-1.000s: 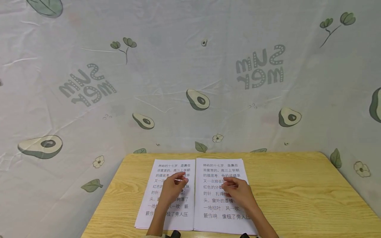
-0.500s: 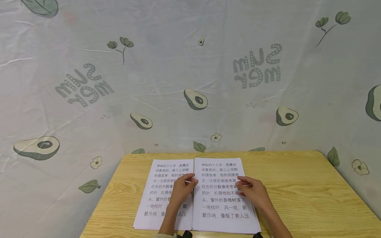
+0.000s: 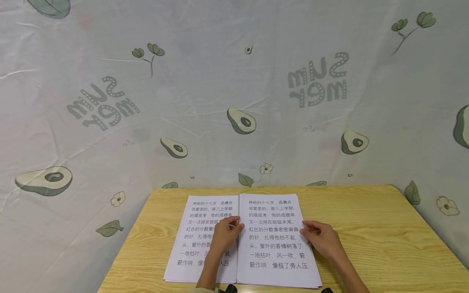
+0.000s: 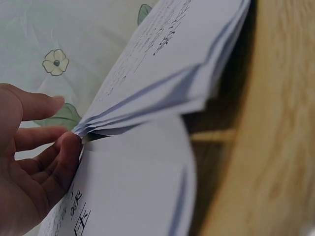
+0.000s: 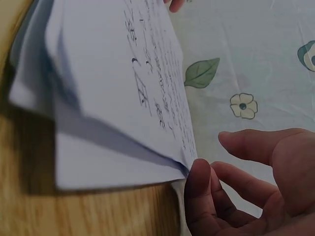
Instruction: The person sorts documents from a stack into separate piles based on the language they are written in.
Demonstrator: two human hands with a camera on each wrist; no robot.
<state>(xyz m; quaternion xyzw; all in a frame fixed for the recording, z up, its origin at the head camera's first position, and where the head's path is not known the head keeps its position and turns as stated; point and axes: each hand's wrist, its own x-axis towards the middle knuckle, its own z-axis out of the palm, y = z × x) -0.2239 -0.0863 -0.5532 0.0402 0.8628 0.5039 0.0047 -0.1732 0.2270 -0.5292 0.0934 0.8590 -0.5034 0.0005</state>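
"Lying on the table (image 3: pixel 373 240)?"
"Right stack (image 3: pixel 276 276) of printed pages, left stack (image 3: pixel 196 240) just beside it."
"Each grip?"
"Loosely parted: right hand (image 3: pixel 325 241) touching the right stack's outer edge, left hand (image 3: pixel 224 236) at the seam between stacks."

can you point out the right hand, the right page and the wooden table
Right hand (image 3: pixel 324 239): head view, back of the hand
Right page (image 3: pixel 275 245): head view, middle of printed text
Wooden table (image 3: pixel 381 236): head view, bare surface at right
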